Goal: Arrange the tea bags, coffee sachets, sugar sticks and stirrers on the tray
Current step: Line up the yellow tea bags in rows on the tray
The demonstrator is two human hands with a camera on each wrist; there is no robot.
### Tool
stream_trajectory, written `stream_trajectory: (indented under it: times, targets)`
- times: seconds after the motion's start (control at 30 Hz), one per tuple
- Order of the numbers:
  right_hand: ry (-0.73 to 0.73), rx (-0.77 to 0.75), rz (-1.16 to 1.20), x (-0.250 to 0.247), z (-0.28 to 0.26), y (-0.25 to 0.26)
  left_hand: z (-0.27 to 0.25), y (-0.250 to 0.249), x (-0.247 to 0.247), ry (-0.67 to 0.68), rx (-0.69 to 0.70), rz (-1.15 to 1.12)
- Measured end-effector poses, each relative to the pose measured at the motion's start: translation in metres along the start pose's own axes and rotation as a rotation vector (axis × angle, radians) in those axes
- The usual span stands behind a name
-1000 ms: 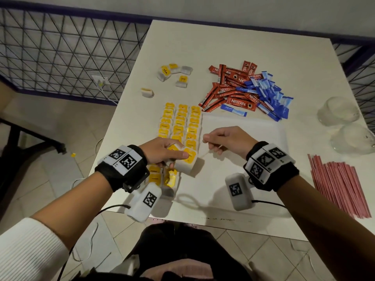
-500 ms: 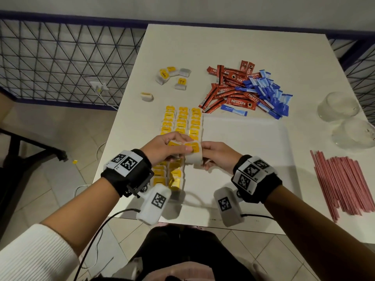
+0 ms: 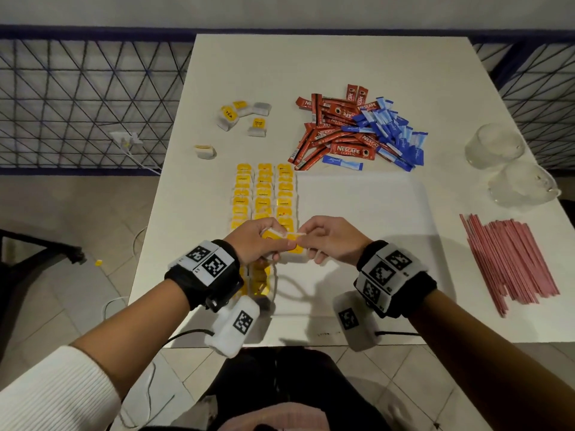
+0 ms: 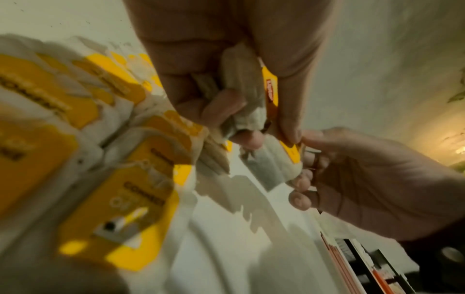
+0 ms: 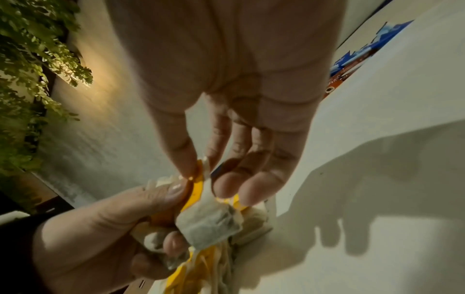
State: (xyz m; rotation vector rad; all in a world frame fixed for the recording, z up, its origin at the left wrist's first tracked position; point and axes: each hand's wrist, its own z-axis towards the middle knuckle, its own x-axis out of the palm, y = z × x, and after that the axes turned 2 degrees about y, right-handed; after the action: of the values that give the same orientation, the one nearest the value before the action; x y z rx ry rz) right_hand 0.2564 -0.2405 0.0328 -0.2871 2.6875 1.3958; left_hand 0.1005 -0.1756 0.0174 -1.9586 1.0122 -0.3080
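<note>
Three columns of yellow-tagged tea bags lie on the left part of the white tray. Above the columns' near end, my left hand grips a small bunch of tea bags. My right hand meets it and pinches the yellow tag of one tea bag from that bunch between thumb and fingers. Red coffee sachets and blue sugar sticks lie heaped behind the tray. Pink stirrers lie to its right.
Loose tea bags and a single one lie on the white table at the far left. Two glass cups stand at the right edge. A metal grid railing runs left of the table.
My right hand has moved left from the tray's middle to the left hand and taken hold of a tea bag's tag. The left hand has lifted its bunch slightly.
</note>
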Motion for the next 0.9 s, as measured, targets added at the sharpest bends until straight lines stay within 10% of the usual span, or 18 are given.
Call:
stream_trajectory:
  times: [0.37, 0.9]
  targets:
    - [0.124, 0.088, -0.245, 0.005, 0.027, -0.003, 0.001, 0.002, -0.034, -0.231, 0.097, 0.035]
    - [-0.080, 0.089, -0.398, 0.010, 0.047, 0.003, -0.005, -0.013, -0.065, -0.138, 0.086, -0.032]
